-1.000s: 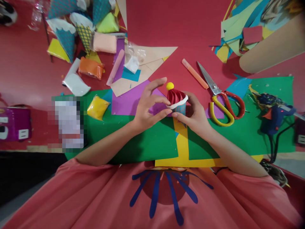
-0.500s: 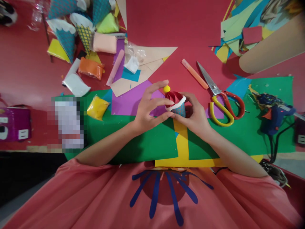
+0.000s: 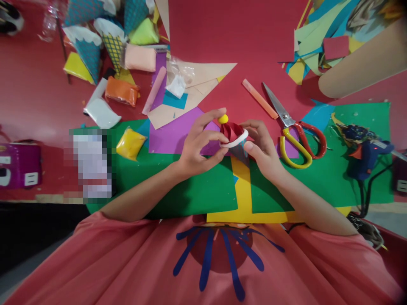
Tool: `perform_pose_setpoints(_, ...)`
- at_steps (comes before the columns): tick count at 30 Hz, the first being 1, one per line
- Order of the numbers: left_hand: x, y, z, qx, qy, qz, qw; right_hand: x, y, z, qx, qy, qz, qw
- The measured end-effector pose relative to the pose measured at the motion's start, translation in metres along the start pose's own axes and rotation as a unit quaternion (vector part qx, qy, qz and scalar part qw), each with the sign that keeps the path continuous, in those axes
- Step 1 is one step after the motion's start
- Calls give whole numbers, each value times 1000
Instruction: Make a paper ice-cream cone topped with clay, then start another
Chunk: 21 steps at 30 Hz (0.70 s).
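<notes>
Between my hands is a small blue paper cone (image 3: 240, 153) with a white clay rim (image 3: 237, 141) and folded red paper (image 3: 232, 130) rising out of its top. A yellow ball (image 3: 223, 119) sits by the red paper, next to my left index fingertip. My left hand (image 3: 200, 146) pinches the rim from the left with thumb and middle finger. On the other side, my right hand (image 3: 263, 150) grips the cone, its thumb against the rim's right end and its other fingers behind.
Red-and-yellow-handled scissors (image 3: 294, 131) and an orange stick (image 3: 260, 98) lie right of my hands. A blue glue gun (image 3: 369, 159) is at far right. Clay packets, including a yellow one (image 3: 131, 143), and finished cones (image 3: 85, 51) lie left. A cardboard tube (image 3: 362, 59) stands at upper right.
The cone has turned and tilted, so its point now shows toward the lower right. My right thumb has moved from the cone's front to the right end of the rim.
</notes>
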<state>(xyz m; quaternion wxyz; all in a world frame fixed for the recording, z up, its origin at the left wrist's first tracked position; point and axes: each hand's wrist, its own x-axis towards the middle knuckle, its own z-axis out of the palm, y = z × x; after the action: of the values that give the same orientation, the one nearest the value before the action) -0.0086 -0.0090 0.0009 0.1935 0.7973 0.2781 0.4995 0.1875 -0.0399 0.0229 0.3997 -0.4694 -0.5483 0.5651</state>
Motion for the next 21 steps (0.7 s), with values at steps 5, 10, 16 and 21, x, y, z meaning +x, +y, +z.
perform_pose_setpoints(5,-1,3,-1,-23,-29,7,999,-2,-1,2,4,19,7,1000)
perform_pose_setpoints(10,-2,0,0,-20,-56,-24,998,-4,0,4,-20,47,-19,999)
perform_pose_setpoints(16,-1,1,-2,-14,-72,-8,997,-5,-3,3,-81,40,-50,995)
perform_pose_setpoints(21,0,1,-4,-90,-81,-101,987,-5,-2,2,-162,38,-135,977)
